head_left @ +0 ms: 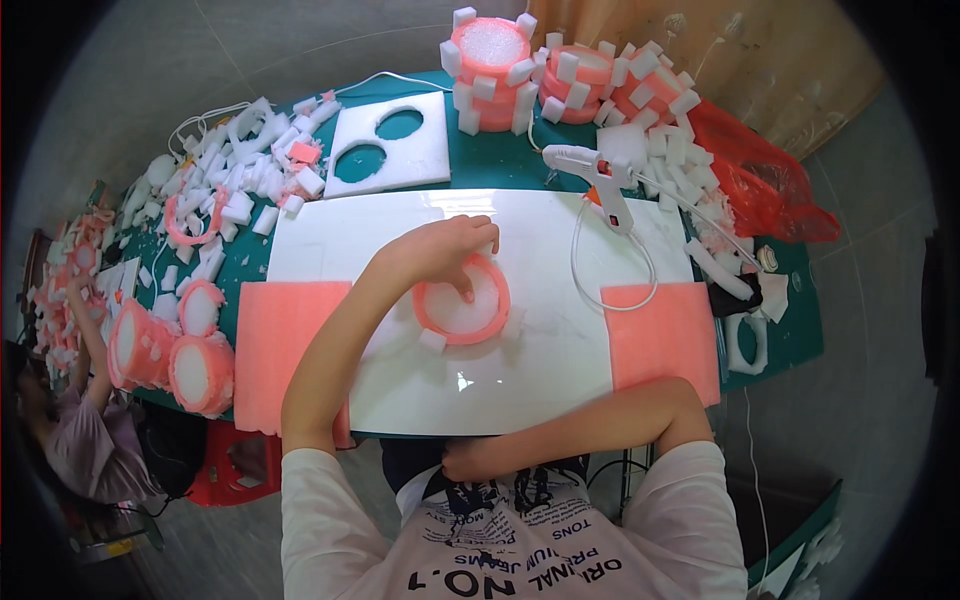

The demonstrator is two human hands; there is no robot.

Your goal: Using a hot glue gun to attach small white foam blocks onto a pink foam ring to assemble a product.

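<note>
Steadying the pink ring flat, centrally on the white board, seems wise; its far rim, apparently clamped between the fingers of the left hand, should be pressed lightly. The right hand is held off the board's near edge; its finger state cannot be told.

The left hand covers the far-left part of the pink ring, its grip unclear; the left forearm hides some of the left pink sheet; the right hand's fingertips are out of sight; the co-worker is cut off at left.
</note>
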